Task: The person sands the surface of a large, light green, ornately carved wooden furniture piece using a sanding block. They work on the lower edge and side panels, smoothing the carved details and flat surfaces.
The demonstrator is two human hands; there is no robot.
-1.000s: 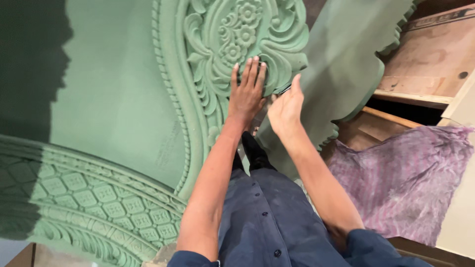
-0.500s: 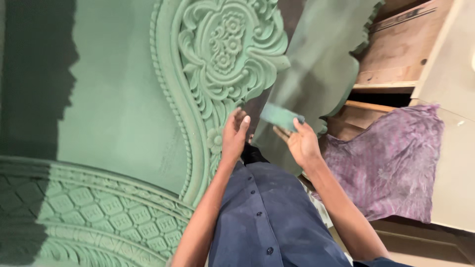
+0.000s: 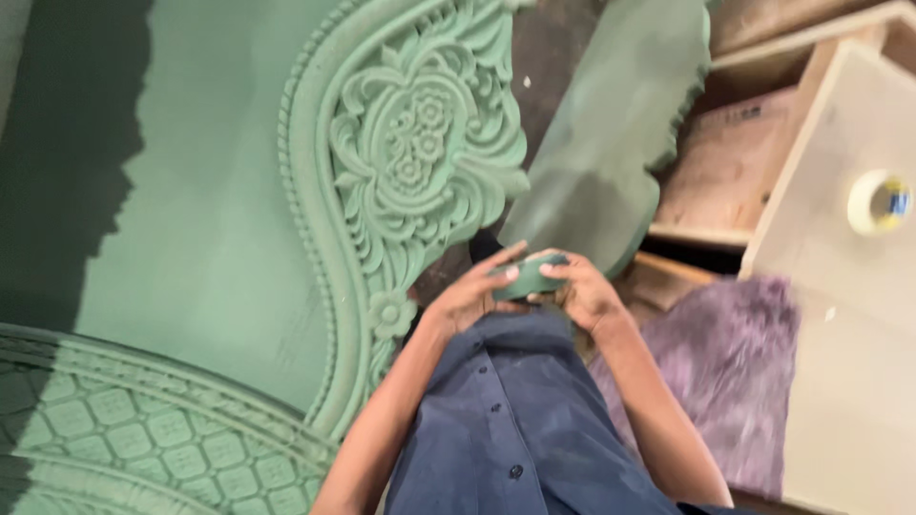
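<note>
Pulled back off the carved green panel [image 3: 410, 162] since a second ago, both hands now together at the waist, over the dark blue shirt [image 3: 515, 429]. Half a second ago already clear of the carving, a small green piece between them; now drawn closer to the body.

Head view, looking down: left hand [image 3: 468, 298] and right hand [image 3: 584, 291] closed from either side on a small green pad [image 3: 527, 277], fingers curled over its top edge, thumbs hidden beneath. Held low and near the belly, likely for folding or getting a fresh grip rather than for rubbing; too small and blurred to tell whether paper, sponge or cloth. Pad well apart from the carving, just beside the shirt front.

Carved panel spread flat at left, floral medallion ringed by scrolls and a beaded border, all in the same pale green. Lattice-pattern section [image 3: 124, 429] at lower left, half in shadow. Second green cut-out piece [image 3: 611, 143] with a scalloped edge leaning at upper centre, dark floor showing between it and the medallion.

At right, open plywood boxes [image 3: 735, 162] stacked on edge; nothing clearly visible inside them. Roll of tape [image 3: 880, 202] lying flat on a pale board [image 3: 840, 381]. Purple fuzzy cloth [image 3: 716, 372] bunched below, beside the right forearm.
</note>
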